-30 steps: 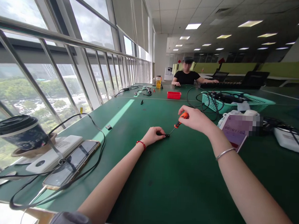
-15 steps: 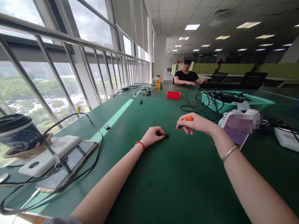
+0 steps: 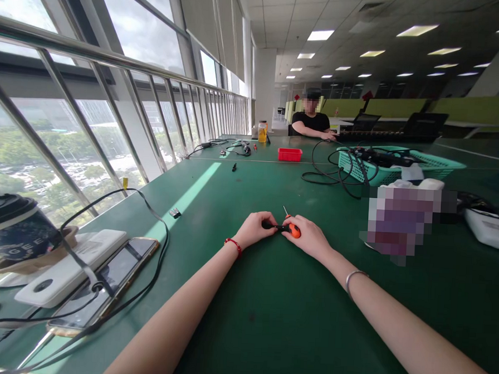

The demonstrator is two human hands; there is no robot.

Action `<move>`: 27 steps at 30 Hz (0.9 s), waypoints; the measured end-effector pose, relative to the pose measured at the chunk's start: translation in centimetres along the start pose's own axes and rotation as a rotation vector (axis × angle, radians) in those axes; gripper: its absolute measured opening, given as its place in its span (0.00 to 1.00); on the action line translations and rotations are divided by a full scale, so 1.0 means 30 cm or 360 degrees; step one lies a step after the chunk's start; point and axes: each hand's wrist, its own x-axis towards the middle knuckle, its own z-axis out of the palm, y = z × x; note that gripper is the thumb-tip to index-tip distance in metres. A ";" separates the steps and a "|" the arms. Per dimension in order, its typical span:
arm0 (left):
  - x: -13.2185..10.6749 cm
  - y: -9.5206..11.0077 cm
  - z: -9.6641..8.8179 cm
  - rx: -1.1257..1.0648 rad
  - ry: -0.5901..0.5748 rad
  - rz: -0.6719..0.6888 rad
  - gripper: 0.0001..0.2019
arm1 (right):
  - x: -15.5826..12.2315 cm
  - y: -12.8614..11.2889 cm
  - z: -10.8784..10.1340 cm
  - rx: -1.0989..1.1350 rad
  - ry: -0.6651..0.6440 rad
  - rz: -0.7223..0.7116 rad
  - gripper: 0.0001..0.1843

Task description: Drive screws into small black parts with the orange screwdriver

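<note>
One black part (image 3: 279, 228) is pinched in the left hand (image 3: 256, 227) over the worktop (image 3: 241, 348); fingers of the right hand (image 3: 309, 236) curl around an orange screwdriver (image 3: 294, 230), a red tray (image 3: 289, 155) and cable-filled basket (image 3: 442, 167) beyond.

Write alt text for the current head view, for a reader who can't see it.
The left hand holds a small black part at a green table, and the right hand, close beside it, grips an orange-handled screwdriver. Farther back are a red tray and a teal basket, with a person in black at the far side.
</note>
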 end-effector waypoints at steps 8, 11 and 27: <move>-0.002 -0.005 0.006 -0.0044 -0.0020 0.0029 0.04 | 0.002 -0.013 0.027 -0.0166 0.0048 0.0004 0.06; -0.001 -0.006 0.006 -0.0072 -0.0028 0.0021 0.04 | 0.000 -0.012 0.027 -0.0202 0.0050 -0.0022 0.06; -0.022 0.050 0.002 0.0498 0.0084 0.0119 0.04 | -0.006 -0.035 0.005 -0.0343 0.0040 -0.0114 0.07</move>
